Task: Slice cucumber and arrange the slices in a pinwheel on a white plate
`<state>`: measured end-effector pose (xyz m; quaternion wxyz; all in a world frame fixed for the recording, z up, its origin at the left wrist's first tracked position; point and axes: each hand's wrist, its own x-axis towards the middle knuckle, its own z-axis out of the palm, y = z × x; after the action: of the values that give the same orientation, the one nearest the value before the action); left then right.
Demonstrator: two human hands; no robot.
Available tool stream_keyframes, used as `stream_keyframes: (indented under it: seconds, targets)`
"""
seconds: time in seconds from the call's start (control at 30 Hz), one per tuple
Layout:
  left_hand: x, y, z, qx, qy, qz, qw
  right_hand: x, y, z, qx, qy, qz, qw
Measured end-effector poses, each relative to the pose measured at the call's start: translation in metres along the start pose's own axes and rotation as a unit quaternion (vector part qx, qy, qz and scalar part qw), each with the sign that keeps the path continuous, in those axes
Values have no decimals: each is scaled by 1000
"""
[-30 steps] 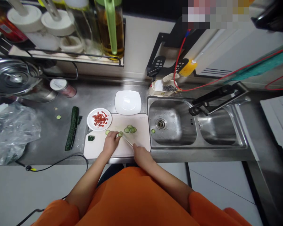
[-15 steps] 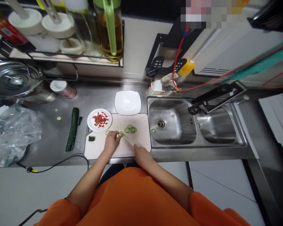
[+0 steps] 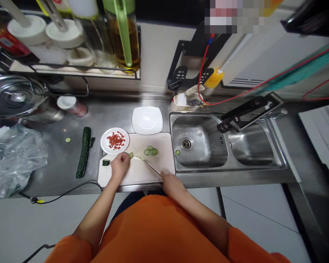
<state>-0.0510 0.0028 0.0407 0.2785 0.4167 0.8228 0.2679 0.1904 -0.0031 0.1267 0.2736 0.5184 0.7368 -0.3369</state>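
Pinched in my left hand (image 3: pixel 120 165) is a small cucumber slice (image 3: pixel 131 155), at the left part of the white cutting board (image 3: pixel 142 175). My right hand (image 3: pixel 173 184) is closed round the handle of a knife (image 3: pixel 152 167), whose blade points up and left over the board. A cluster of cucumber slices (image 3: pixel 151 150) lies on the board beyond the knife. A dark green cucumber end (image 3: pixel 106 163) rests at the board's left side. Just behind my left hand, a white plate (image 3: pixel 105 146) of chopped red pieces (image 3: pixel 116 141) overlaps the board's corner.
An empty white square plate (image 3: pixel 147 120) sits behind the board. To the right is a double steel sink (image 3: pixel 205 146) with a black faucet (image 3: pixel 237 115). Left are a whole cucumber (image 3: pixel 83 153), a plastic bag (image 3: pixel 19 157), a pot (image 3: pixel 44 109) and a black cable (image 3: pixel 68 195).
My left hand has moved left with a cucumber slice, away from the knife. My right hand and the knife have shifted slightly right and towards me.
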Motion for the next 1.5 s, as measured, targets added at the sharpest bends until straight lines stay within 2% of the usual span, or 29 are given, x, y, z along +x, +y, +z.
stream_keyframes:
  seconds: [0.13,0.27,0.37,0.43,0.53,0.67,0.77,0.93,1.1,1.27,1.5]
  targets:
    - [8,-15,-12,28,18,-12,999,2,2,0,-11,8,-6,1000]
    - [7,-21,-12,87,38,47,994,3,2,-1,-14,5,-3,1000]
    - [3,-16,-7,103,53,98,988,3,2,-2,-7,-5,-2,1000]
    - [4,-7,2,88,29,135,986,3,2,-1,-6,-4,-2,1000]
    - [8,11,20,64,-49,194,978,3,3,0,-8,5,-3,1000]
    - [17,28,46,59,-122,231,964,0,5,-2,-11,3,-5,1000]
    - [20,31,55,60,-139,233,961,-3,7,-3,-11,-5,-6,1000]
    - [19,38,53,55,-126,220,966,-3,10,1,-16,7,-10,1000]
    - [15,45,43,30,-138,147,979,-2,11,0,-17,14,-14,1000]
    - [12,36,32,41,-109,94,989,-1,12,-4,-14,1,-11,1000]
    - [5,19,30,82,-79,168,979,6,11,-2,-6,9,-8,1000]
